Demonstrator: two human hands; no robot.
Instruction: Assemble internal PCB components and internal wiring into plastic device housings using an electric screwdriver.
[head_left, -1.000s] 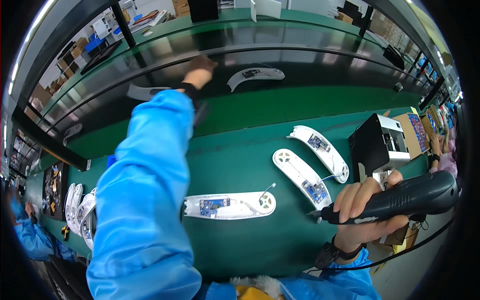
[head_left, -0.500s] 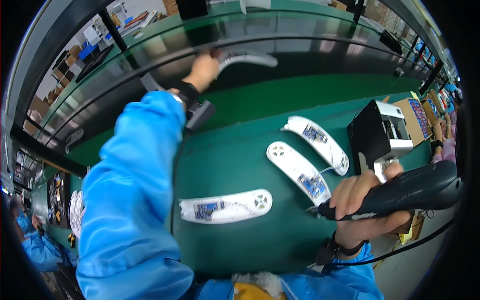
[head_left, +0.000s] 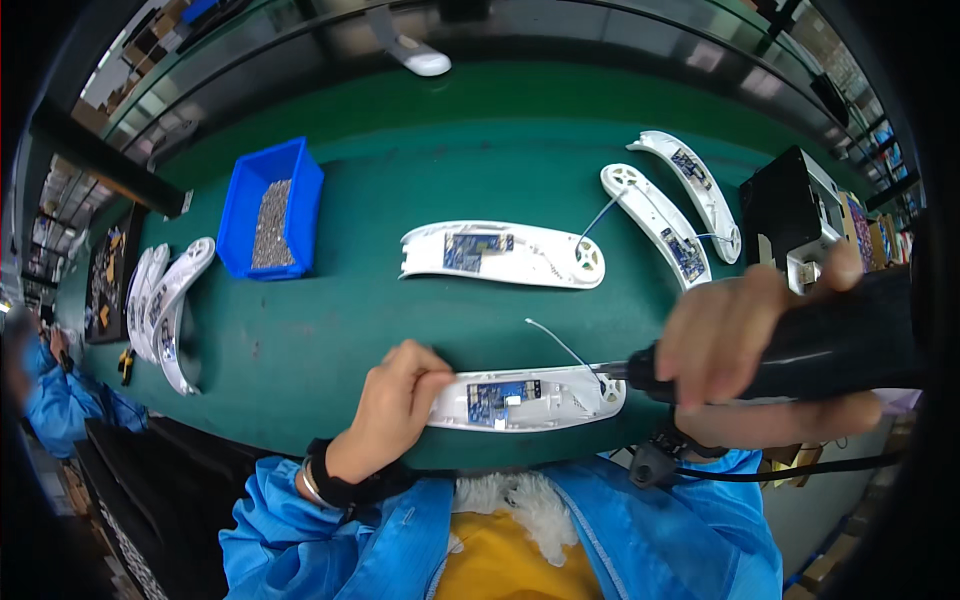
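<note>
Close to the bench's near edge lies a curved white plastic housing point(head_left: 545, 415) with a blue circuit board point(head_left: 503, 400) inside and a thin cable standing up from its right end. My left hand point(head_left: 395, 405) pinches the left end of this housing. In my right hand point(head_left: 735, 345) is a black electric screwdriver point(head_left: 835, 340), fingers wrapped round its body. The bit points left over the housing's right end; whether it touches a screw is unclear. Behind it another white housing point(head_left: 545, 262) with a board lies flat.
Two more white housings point(head_left: 655, 215) lie at the right, beside a black and silver machine point(head_left: 795, 210). Far left stand a blue bin point(head_left: 235, 225) of small metal parts and several grouped housings point(head_left: 165, 300). A white piece point(head_left: 425, 62) rests on the conveyor beyond.
My left hand has come back from the conveyor and now holds a housing at the near edge. The screwdriver has moved over that housing's right end. The view has shifted, showing the blue bin.
</note>
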